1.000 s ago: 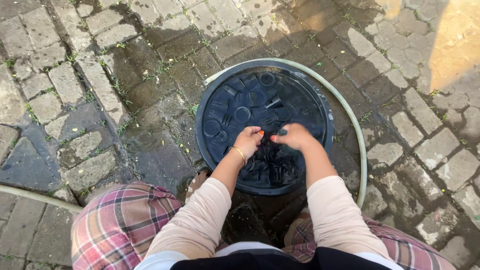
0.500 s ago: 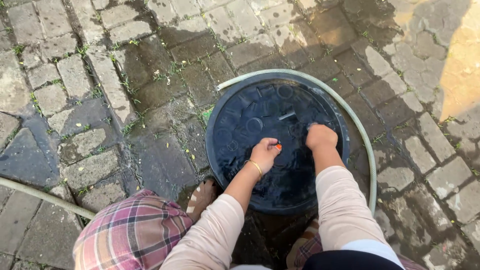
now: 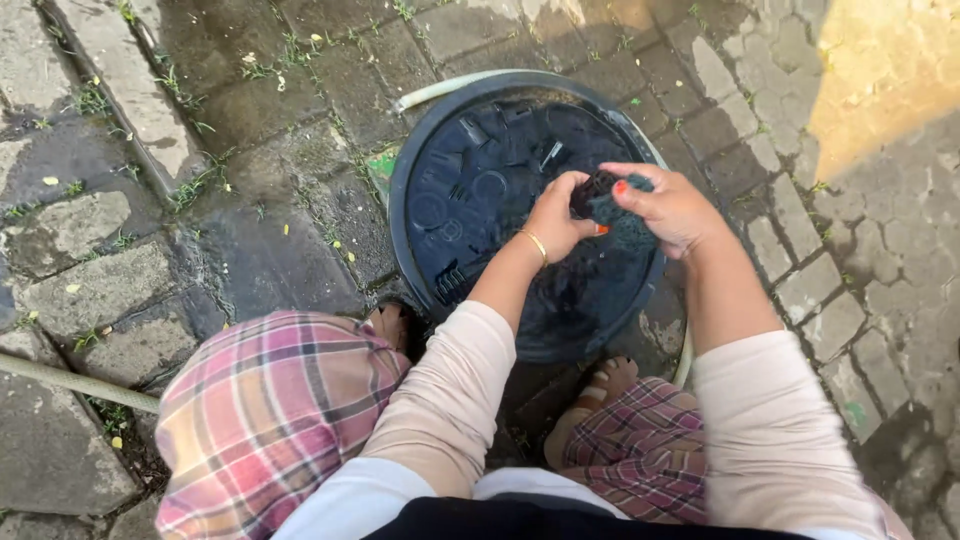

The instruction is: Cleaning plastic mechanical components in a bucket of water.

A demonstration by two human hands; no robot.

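Note:
A round black plastic basin (image 3: 420, 170) stands on wet paving stones in front of me, with water in it. Over its right half both hands hold a dark wet cloth (image 3: 622, 222) bunched up above the water. My left hand (image 3: 560, 215), with a thin gold bangle on the wrist, grips the cloth's left end. My right hand (image 3: 672, 208) closes over its right side. Most of the cloth is hidden between the fingers.
A pale hose (image 3: 450, 86) curves round the basin's far rim, and another length (image 3: 70, 382) runs along the left edge. My knees in plaid cloth (image 3: 270, 410) and my bare feet (image 3: 600, 390) sit at the basin's near side. Wet, mossy paving surrounds everything.
Both hands have come up out of the water and together, now lifting the bunched dark cloth above the basin. The view has moved closer to the basin.

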